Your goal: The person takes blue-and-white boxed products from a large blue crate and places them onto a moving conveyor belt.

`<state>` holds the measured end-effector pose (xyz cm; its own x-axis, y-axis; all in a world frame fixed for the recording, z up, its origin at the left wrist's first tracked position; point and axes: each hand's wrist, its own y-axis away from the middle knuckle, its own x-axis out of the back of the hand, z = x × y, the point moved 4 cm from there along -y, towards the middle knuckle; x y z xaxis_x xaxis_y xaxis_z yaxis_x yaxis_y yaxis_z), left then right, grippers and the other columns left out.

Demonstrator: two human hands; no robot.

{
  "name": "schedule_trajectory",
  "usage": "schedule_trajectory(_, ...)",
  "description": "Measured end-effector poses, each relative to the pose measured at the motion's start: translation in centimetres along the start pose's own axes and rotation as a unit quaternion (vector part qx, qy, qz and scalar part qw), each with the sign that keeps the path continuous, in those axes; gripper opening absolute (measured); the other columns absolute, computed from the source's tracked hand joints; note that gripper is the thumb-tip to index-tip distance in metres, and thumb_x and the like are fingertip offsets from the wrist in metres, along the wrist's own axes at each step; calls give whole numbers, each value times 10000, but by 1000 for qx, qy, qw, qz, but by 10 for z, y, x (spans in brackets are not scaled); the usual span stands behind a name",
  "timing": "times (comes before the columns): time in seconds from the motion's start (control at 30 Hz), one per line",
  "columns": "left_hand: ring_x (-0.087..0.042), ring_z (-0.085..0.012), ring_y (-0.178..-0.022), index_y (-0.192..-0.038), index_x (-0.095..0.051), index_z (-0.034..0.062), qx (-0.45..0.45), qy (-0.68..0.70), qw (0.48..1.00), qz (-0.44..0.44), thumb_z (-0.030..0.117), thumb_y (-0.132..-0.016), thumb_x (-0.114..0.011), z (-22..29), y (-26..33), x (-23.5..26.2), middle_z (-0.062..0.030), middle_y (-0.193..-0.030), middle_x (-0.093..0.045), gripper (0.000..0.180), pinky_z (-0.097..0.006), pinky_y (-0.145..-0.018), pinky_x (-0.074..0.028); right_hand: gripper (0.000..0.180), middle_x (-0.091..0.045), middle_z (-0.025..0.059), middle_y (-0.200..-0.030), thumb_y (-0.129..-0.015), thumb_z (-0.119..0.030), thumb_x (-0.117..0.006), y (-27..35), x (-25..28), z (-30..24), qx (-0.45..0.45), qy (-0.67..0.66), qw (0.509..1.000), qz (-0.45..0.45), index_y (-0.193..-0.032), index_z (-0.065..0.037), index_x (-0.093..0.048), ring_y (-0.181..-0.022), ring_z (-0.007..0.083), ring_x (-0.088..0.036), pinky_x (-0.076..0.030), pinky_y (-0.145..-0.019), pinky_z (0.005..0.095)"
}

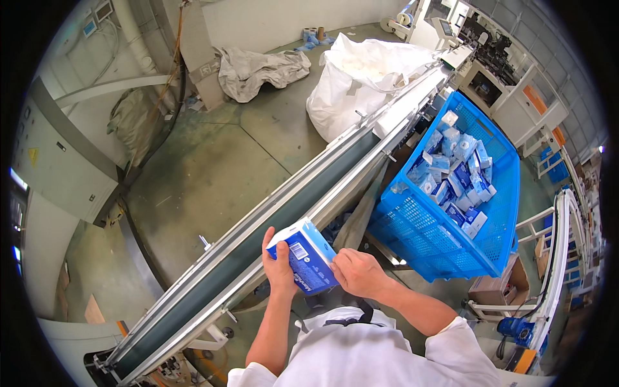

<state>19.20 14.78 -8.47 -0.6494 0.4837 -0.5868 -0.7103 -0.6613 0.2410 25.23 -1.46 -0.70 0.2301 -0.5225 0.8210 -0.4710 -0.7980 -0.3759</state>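
A blue-and-white tissue pack (311, 263) is held up in front of my chest, tilted, beside the near rail of the conveyor. My left hand (280, 266) grips its left end, with the thumb lying over the printed side. My right hand (362, 273) is closed at the pack's right edge, its fingertips pinched against the wrapper. What those fingertips hold exactly is too small to make out, but they touch the pack. Just beyond the pack, the dark green belt (258, 255) of the conveyor runs diagonally from lower left to upper right.
To the right stands a big blue plastic crate (412, 222) with many similar packs piled inside. A large white sack (335, 97) sits beyond the conveyor, near a crumpled grey sheet (258, 71) on the floor. Machinery (509, 97) stands far right, and a cardboard box (500, 287) is below the crate.
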Motion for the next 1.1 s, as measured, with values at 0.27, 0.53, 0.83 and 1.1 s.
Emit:
schedule_trajectory(0.27,-621,-225,-993,-1367,-364,33,-89,42,991,-87,547,-748,-722,-3,23,-10,-127,-1081,-616,881,-355,-845,-528,270,-675,58,-884,-942,-277,-513,79,-84,65,-437,-649,613,114,-959,-37,-636,-767,222,-636,-505,-676,357)
schedule_trajectory(0.53,-598,-288,-1037,-1380,-347,31,-31,136,984,-115,478,-825,-567,-16,42,-8,-156,-1109,-574,746,-424,-874,-511,452,-617,78,-1116,-961,-378,-516,81,-44,20,-401,-718,562,92,-1216,-5,-534,-998,190,-607,-487,-862,352)
schedule_trajectory(0.83,-481,-268,-1227,-1391,-305,119,419,-85,895,-131,263,-978,-484,-45,104,17,-104,-1362,-438,473,-410,-988,-451,142,-615,111,-1109,-823,-72,-635,91,29,7,-45,-153,987,37,-934,17,-637,-1113,333,-547,-451,-949,405)
schedule_trajectory(1.1,-494,-211,-1190,-1359,-338,-2,351,-77,898,-253,186,-815,-738,-111,163,3,-107,-1302,-486,702,-368,-971,-448,313,-588,20,-657,-950,-251,-554,192,8,124,-406,-442,800,-6,-801,8,-649,-626,79,-502,-415,-582,256)
